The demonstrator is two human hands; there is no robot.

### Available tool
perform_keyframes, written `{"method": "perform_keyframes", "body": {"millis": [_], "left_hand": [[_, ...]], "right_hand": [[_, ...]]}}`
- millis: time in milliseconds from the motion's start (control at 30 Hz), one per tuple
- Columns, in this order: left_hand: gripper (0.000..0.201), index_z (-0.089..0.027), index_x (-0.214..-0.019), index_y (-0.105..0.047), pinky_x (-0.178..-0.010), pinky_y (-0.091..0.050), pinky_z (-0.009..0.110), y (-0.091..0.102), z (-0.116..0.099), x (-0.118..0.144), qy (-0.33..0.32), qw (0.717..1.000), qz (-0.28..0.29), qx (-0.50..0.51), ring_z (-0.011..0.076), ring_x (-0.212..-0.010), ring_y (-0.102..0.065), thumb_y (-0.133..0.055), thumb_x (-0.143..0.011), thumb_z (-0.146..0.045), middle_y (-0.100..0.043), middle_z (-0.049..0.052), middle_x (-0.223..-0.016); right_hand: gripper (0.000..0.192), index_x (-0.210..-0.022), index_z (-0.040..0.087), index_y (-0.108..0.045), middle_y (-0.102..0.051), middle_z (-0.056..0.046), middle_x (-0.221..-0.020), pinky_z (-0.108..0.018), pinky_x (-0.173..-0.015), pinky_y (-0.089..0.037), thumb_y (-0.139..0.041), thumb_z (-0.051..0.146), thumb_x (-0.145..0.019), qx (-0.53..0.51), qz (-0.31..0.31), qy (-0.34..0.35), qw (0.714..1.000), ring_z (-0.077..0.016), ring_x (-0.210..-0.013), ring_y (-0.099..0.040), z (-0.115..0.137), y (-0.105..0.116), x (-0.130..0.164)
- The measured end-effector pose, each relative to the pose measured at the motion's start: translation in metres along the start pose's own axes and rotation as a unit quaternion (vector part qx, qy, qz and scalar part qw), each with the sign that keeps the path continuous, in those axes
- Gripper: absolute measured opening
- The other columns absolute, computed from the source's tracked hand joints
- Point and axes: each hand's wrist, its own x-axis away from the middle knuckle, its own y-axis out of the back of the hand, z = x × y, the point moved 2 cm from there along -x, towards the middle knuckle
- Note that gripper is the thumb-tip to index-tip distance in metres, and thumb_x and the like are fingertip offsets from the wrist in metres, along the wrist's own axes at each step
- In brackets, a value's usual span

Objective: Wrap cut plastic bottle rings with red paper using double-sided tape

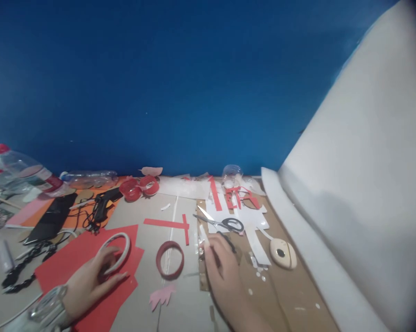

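My left hand (86, 283), with a watch on the wrist, is over red paper sheets (125, 286) at the lower left. Its curled fingers grip a thin white ring (127, 251), while the thumb points off to the right. In the middle, my right hand (225, 272) pinches a small white strip (202, 233) at the edge of a brown cardboard (297, 299). Between the hands stands a dark red paper ring (157, 265). Scissors (230, 224) with black handles lie open just beyond my right hand.
Red strips (162, 223) lie crossed ahead. A glue gun (104, 205), a black phone-like slab (50, 219) and a plastic bottle (31, 173) are at left. Red tape-like rolls (131, 189) sit by the blue wall (194, 92). A cream round device (282, 253) lies at right.
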Motion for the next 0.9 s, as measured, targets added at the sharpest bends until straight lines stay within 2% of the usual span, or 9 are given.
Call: {"method": "perform_keyframes", "body": {"millis": [100,200,400,567,667,767,833,900], "left_hand": [[0.043,-0.024,-0.095,-0.058,-0.063,-0.052,0.027,0.001,0.0,-0.002,-0.033,0.999,0.025,0.014,0.0196,-0.069,-0.068,-0.035,-0.089,-0.06,-0.07,0.001,-0.077],[0.039,-0.024,-0.083,-0.061,-0.064,-0.051,0.026,0.004,0.001,-0.002,-0.064,0.997,0.029,0.018,0.0181,-0.066,-0.067,-0.032,-0.093,-0.05,-0.069,0.0,-0.074],[0.025,-0.025,-0.099,-0.062,-0.068,-0.052,0.029,0.004,0.011,-0.001,-0.12,0.993,-0.004,0.005,0.0209,-0.073,-0.07,-0.045,-0.091,-0.041,-0.074,0.002,-0.081],[0.029,-0.023,-0.111,-0.06,-0.067,-0.054,0.03,0.003,0.019,-0.002,-0.153,0.988,-0.023,0.002,0.0221,-0.075,-0.071,-0.044,-0.092,-0.037,-0.075,0.005,-0.086],[0.027,-0.023,-0.105,-0.064,-0.068,-0.053,0.031,0.004,0.019,-0.006,-0.167,0.985,-0.022,0.019,0.0213,-0.072,-0.069,-0.045,-0.091,-0.036,-0.073,0.004,-0.078],[0.024,-0.024,-0.095,-0.068,-0.073,-0.05,0.036,0.006,0.015,-0.013,-0.159,0.986,-0.022,0.042,0.0226,-0.072,-0.065,-0.051,-0.088,-0.039,-0.07,0.004,-0.075],[0.028,-0.022,-0.103,-0.066,-0.079,-0.047,0.043,0.01,0.009,-0.017,-0.129,0.989,-0.036,0.059,0.0271,-0.083,-0.063,-0.056,-0.084,-0.041,-0.07,0.008,-0.087],[0.041,-0.019,-0.115,-0.06,-0.088,-0.04,0.055,0.018,-0.005,-0.018,-0.093,0.991,-0.058,0.083,0.0336,-0.099,-0.057,-0.059,-0.082,-0.043,-0.066,0.014,-0.106]], "right_hand": [[0.025,-0.076,0.021,-0.049,-0.053,-0.002,-0.079,-0.03,-0.072,-0.042,-0.037,0.022,-0.097,0.016,-0.014,-0.002,1.0,-0.0177,-0.076,-0.053,0.002,-0.001,-0.001],[0.025,-0.077,0.021,-0.052,-0.055,-0.003,-0.079,-0.031,-0.072,-0.042,-0.037,0.024,-0.097,0.046,-0.036,0.001,0.998,-0.0194,-0.076,-0.054,0.009,0.001,-0.001],[0.023,-0.073,0.024,-0.054,-0.059,-0.003,-0.076,-0.032,-0.068,-0.045,-0.042,0.023,-0.092,0.1,-0.039,0.016,0.994,-0.0211,-0.072,-0.056,0.03,0.002,-0.003],[0.025,-0.072,0.024,-0.056,-0.06,-0.002,-0.072,-0.032,-0.066,-0.046,-0.041,0.026,-0.092,0.122,-0.045,0.01,0.991,-0.021,-0.069,-0.057,0.036,-0.003,-0.003],[0.026,-0.071,0.024,-0.057,-0.06,-0.002,-0.072,-0.032,-0.066,-0.046,-0.042,0.026,-0.092,0.131,-0.043,0.003,0.99,-0.0216,-0.07,-0.058,0.049,-0.002,-0.001],[0.028,-0.067,0.025,-0.056,-0.06,-0.001,-0.067,-0.031,-0.061,-0.045,-0.045,0.028,-0.092,0.135,-0.028,-0.011,0.99,-0.021,-0.066,-0.056,0.066,0.002,0.002],[0.029,-0.066,0.024,-0.056,-0.058,0.0,-0.063,-0.029,-0.057,-0.043,-0.046,0.03,-0.093,0.13,-0.012,-0.024,0.991,-0.0196,-0.061,-0.054,0.075,0.002,0.005],[0.031,-0.066,0.023,-0.055,-0.056,0.001,-0.061,-0.028,-0.054,-0.043,-0.045,0.032,-0.094,0.113,0.006,-0.032,0.993,-0.0181,-0.057,-0.053,0.078,-0.002,0.01]]}}
